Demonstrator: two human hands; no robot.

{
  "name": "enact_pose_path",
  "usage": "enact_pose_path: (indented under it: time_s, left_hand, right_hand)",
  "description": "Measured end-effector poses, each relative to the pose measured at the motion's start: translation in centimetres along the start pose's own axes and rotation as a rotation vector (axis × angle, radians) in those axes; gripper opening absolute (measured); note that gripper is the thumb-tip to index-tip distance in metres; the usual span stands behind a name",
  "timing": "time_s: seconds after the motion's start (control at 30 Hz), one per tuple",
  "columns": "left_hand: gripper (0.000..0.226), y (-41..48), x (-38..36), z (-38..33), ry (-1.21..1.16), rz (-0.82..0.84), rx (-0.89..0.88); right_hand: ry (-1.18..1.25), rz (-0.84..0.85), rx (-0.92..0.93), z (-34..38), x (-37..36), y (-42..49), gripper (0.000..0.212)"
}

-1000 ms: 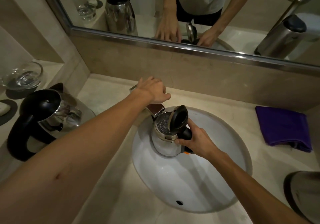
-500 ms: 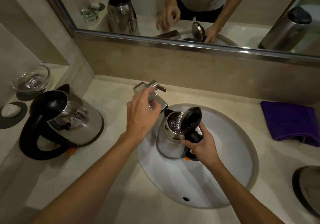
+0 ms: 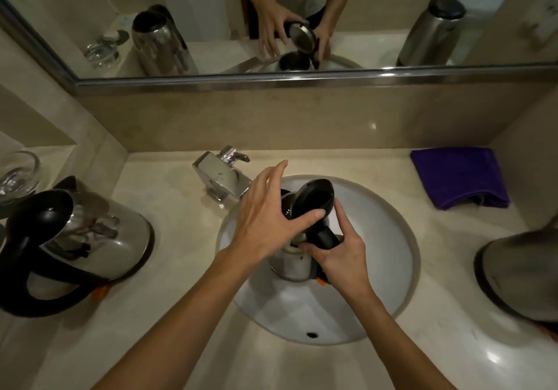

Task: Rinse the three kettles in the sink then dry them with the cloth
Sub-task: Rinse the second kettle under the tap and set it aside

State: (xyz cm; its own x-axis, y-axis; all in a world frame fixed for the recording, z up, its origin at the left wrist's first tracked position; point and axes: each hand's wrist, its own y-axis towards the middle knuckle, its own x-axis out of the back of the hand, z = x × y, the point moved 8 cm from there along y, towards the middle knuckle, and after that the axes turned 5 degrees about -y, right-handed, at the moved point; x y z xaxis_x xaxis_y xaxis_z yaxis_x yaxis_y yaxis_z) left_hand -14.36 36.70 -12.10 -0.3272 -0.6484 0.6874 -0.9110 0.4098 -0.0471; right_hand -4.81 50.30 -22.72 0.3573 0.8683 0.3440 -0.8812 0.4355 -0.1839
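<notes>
Your right hand [image 3: 344,257] wraps the black handle of the kettle [image 3: 291,264], upright in the sink [image 3: 377,238]; your left hand [image 3: 265,211], fingers spread loose, thumbs its raised lid [image 3: 315,198]. The cloth [image 3: 459,175] lies on the surface, far right.

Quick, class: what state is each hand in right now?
Left hand: open, fingers straight, thumb against the raised lid of the kettle.
Right hand: closed round that kettle's black handle.

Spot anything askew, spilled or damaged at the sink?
Nothing stands out. The kettle stands upright in the sink, lid open, gripped by the right hand, left hand at the lid. The purple cloth lies folded. No spill visible.
</notes>
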Motion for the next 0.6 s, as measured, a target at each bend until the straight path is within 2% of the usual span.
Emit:
enact_pose_path:
  time_s: [0.13, 0.2, 0.3, 0.47, 0.6]
  left_hand:
    - [0.1, 0.2, 0.2, -2.1, -0.114, -0.071, 0.007]
    - [0.099, 0.3, 0.1, -2.4, -0.188, -0.069, 0.064]
    - [0.1, 0.1, -1.2, -3.2, -0.349, 0.009, 0.166]
    - [0.083, -0.3, -3.9, -9.5, -0.442, 0.152, 0.068]
    - [0.087, -0.6, -7.1, -14.2, -0.383, 0.295, 0.007]
  right_hand:
    - [0.004, -0.062, 0.011, 2.4, 4.1, -1.7, 0.118]
    - [0.0, -0.093, 0.021, 3.8, 6.2, -2.9, 0.119]
    - [0.033, -0.144, 0.063, 5.6, 9.4, -4.9, 0.12]
    - [0.061, -0.245, 0.08, 6.7, 15.0, -8.2, 0.119]
    - [0.059, -0.324, 0.072, 6.9, 19.5, -11.5, 0.114]
